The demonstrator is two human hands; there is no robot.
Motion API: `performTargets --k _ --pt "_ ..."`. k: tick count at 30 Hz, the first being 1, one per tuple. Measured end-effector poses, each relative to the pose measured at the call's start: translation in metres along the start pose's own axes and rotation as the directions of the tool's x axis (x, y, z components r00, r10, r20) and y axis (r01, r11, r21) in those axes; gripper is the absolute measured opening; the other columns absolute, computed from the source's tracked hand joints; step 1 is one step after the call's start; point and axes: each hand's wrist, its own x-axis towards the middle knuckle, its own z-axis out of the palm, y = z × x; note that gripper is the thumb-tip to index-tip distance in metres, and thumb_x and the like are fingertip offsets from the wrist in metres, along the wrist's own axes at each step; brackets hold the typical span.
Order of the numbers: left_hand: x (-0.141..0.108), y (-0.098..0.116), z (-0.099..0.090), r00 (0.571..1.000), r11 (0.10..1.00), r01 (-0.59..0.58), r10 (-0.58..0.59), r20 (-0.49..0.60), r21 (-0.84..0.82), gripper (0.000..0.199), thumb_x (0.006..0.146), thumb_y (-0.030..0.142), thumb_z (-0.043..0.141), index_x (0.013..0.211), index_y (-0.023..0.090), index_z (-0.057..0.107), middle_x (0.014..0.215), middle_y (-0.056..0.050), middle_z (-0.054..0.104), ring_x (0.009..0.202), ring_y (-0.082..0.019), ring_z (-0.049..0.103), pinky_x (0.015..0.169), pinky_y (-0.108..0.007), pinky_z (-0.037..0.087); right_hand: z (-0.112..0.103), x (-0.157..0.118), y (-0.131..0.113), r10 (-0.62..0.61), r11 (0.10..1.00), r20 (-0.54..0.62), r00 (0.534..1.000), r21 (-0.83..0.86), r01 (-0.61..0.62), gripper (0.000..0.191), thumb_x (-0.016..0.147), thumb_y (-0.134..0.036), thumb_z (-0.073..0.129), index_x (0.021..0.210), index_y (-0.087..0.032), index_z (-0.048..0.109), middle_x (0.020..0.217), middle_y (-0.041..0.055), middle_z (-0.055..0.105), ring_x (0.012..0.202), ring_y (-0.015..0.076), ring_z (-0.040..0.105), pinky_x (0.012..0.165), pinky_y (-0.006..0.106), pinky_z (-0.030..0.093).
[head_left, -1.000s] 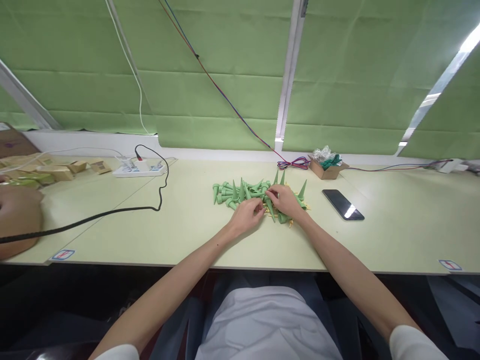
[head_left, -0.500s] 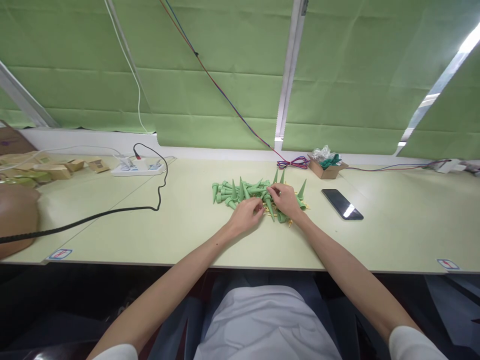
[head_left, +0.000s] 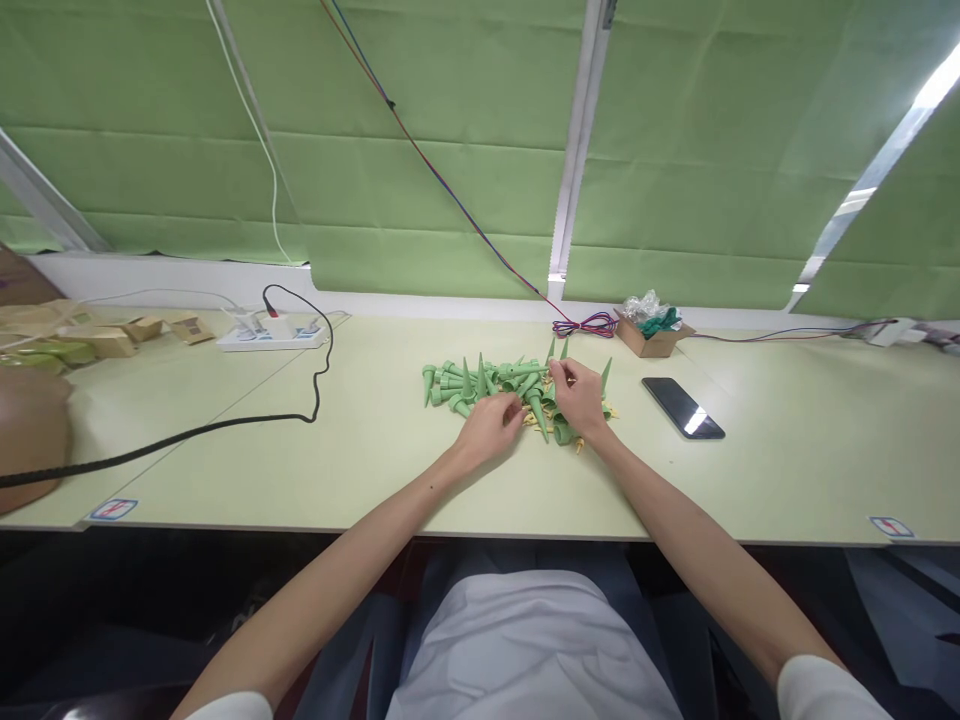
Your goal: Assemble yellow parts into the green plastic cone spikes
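Green cone-shaped pieces [head_left: 481, 378] lie in a heap on the pale table, some standing point up, others on their sides. Small yellow pieces [head_left: 580, 446] show among and beside them on the right. My left hand [head_left: 490, 428] rests at the heap's near edge, its fingers curled together over something too small to make out. At the right part of the heap, my right hand [head_left: 577, 393] is pinched just above the cones; whatever is between its fingertips is too small to tell.
A black phone [head_left: 683, 408] lies to the right. Behind it stands a small cardboard box [head_left: 651, 343] with green and clear wrapping. A power strip [head_left: 271, 334] with a black cable [head_left: 217, 424] is on the left, near small cardboard pieces [head_left: 112, 341].
My right hand has shifted slightly right, away from my left hand, uncovering more green cones. My left hand stays almost where it was.
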Motion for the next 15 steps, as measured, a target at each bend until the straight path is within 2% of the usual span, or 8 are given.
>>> performTargets --k 6,10,12,15 --pt "0.0032 0.0024 -0.0019 0.982 0.946 0.154 -0.177 -0.058 -0.284 0.027 0.090 0.041 0.057 0.087 0.015 0.064 0.078 -0.005 0.068 0.065 -0.015 0.059 0.062 -0.027 0.045 0.0003 -0.0004 -0.0003 0.101 0.988 -0.021 0.995 0.117 -0.098 0.044 0.096 -0.049 0.043 0.066 -0.019 0.054 0.056 -0.0014 0.050 0.053 0.0120 0.042 0.056 0.026 0.034" --pt "0.0047 0.0043 -0.0045 0.943 0.802 0.270 -0.332 -0.021 -0.533 0.044 0.087 0.050 0.060 0.111 0.013 0.057 0.071 -0.002 0.064 0.045 -0.010 0.050 0.048 -0.025 0.043 0.0021 -0.0010 0.0024 0.163 0.966 0.016 0.987 0.201 -0.163 0.047 0.094 -0.056 0.044 0.064 -0.020 0.051 0.051 -0.0025 0.043 0.051 0.0128 0.040 0.052 0.026 0.032" --pt "0.0057 0.0044 -0.0051 0.921 0.710 0.260 -0.386 -0.053 -0.655 0.054 0.083 0.049 0.066 0.121 0.015 0.047 0.075 -0.001 0.064 0.051 -0.012 0.056 0.046 -0.024 0.045 0.0029 -0.0012 0.0034 0.178 0.959 0.045 0.983 0.218 -0.184 0.048 0.093 -0.057 0.045 0.063 -0.020 0.051 0.049 -0.0030 0.041 0.050 0.0125 0.038 0.050 0.026 0.031" --pt "0.0072 0.0031 -0.0053 0.915 0.638 0.194 -0.392 -0.098 -0.745 0.055 0.081 0.048 0.070 0.118 0.020 0.042 0.081 -0.002 0.062 0.066 -0.015 0.064 0.049 -0.024 0.051 0.0036 -0.0017 0.0040 0.189 0.950 0.104 0.977 0.234 -0.208 0.047 0.092 -0.056 0.047 0.061 -0.020 0.050 0.048 -0.0036 0.039 0.047 0.0116 0.036 0.048 0.026 0.029"
